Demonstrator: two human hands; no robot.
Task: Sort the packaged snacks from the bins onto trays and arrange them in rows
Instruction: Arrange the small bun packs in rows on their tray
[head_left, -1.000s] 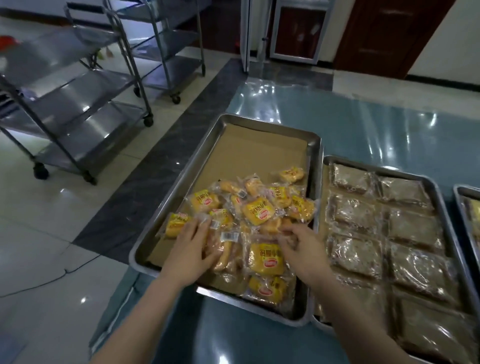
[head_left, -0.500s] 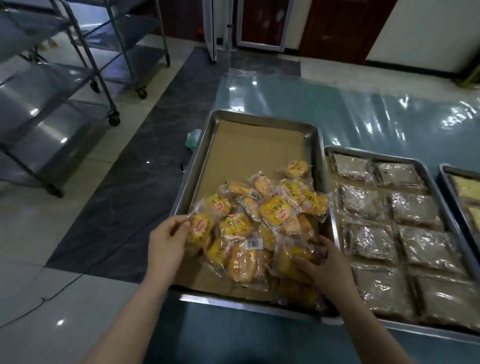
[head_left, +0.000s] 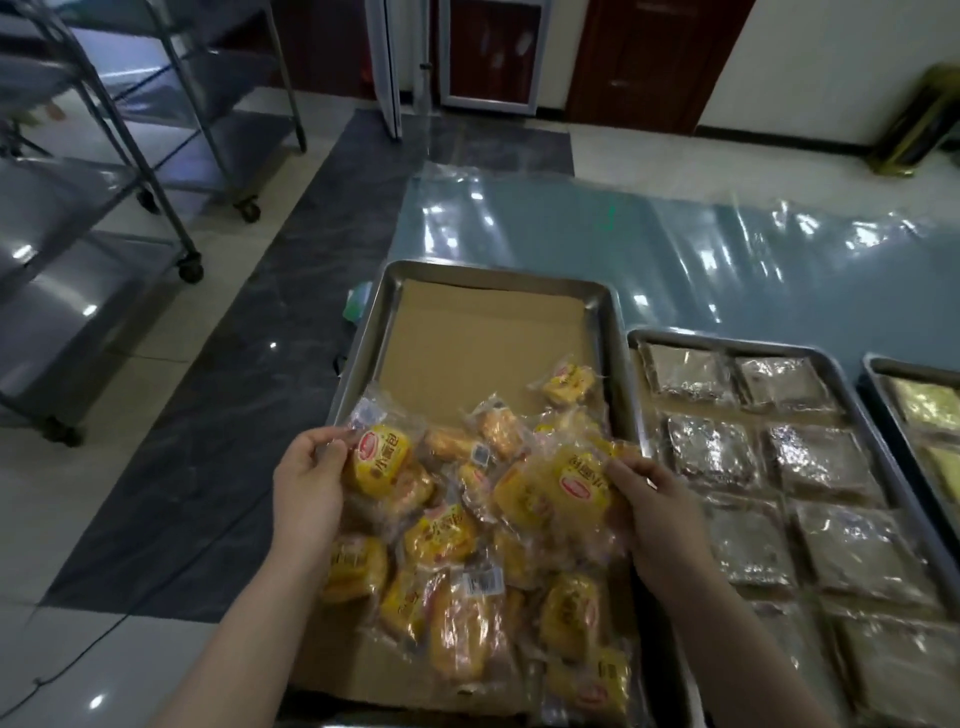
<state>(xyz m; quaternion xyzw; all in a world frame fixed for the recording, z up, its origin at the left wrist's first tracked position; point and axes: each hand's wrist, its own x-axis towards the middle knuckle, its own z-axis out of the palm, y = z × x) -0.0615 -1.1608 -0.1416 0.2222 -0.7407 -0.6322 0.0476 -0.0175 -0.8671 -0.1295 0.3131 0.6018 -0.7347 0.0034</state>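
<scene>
A steel tray (head_left: 374, 332) lined with brown cardboard holds a loose heap of yellow packaged buns (head_left: 467, 561) in its near half. My left hand (head_left: 306, 488) grips one yellow bun packet (head_left: 379, 460) at the heap's left edge. On the right side of the heap my right hand (head_left: 654, 514) holds another yellow packet (head_left: 566, 488). One bun (head_left: 569, 384) lies apart near the tray's right wall. The far half of the cardboard is bare.
To the right stands a second steel tray (head_left: 636, 343) with brown packaged cakes in rows, and a third tray (head_left: 872, 374) with yellowish packets at the far right edge. Steel wheeled carts (head_left: 119, 208) stand on the floor to the left. Glossy blue film covers the table.
The camera has come closer and tilted down. My left hand has lifted a yellow packet at the heap's left edge, and my right hand has risen from the near heap with another packet.
</scene>
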